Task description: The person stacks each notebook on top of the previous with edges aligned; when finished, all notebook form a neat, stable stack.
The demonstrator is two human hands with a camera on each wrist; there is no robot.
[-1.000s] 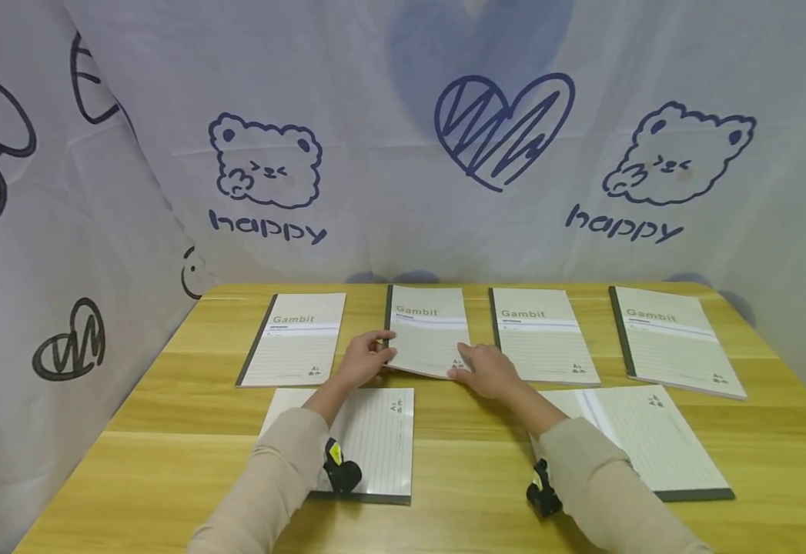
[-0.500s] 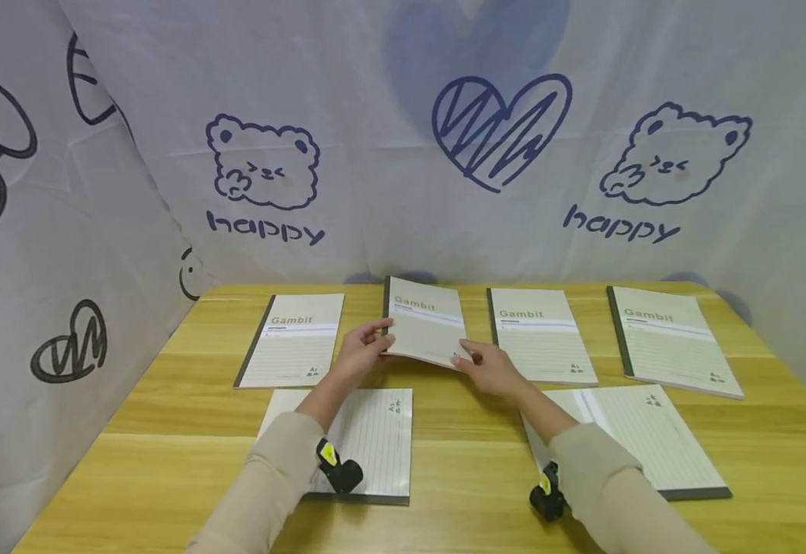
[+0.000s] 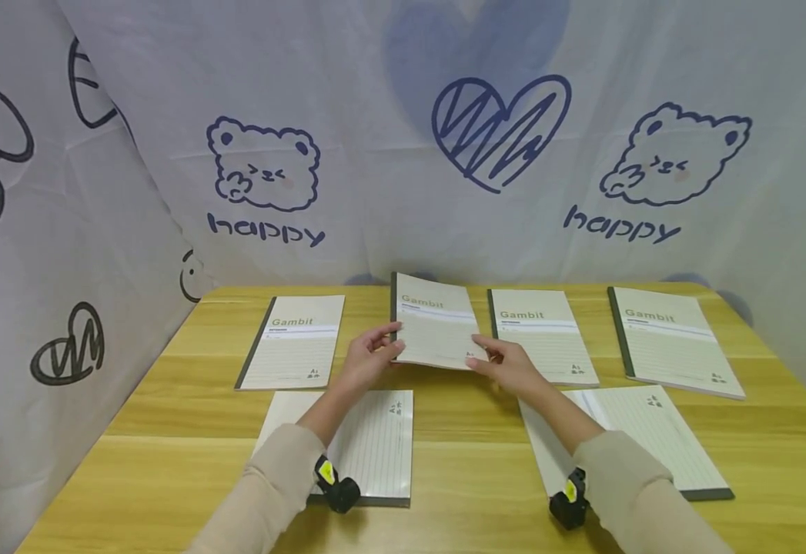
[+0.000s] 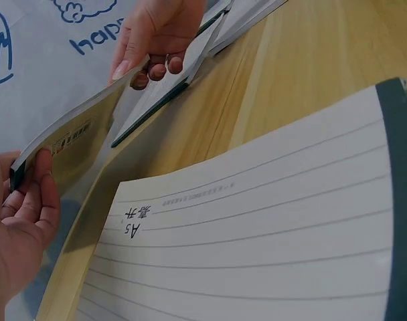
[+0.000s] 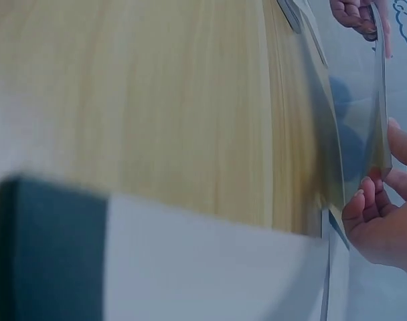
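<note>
Head view: the left hand (image 3: 369,360) and right hand (image 3: 506,365) pinch the near corners of a lifted notebook (image 3: 437,322), at 12 o'clock on the table (image 3: 188,400). Left wrist view: thumb over the spine corner, fingers beneath. Right wrist view: blurred; fingertips (image 5: 361,204) grip the edge; notebook cover unreadable.
</note>
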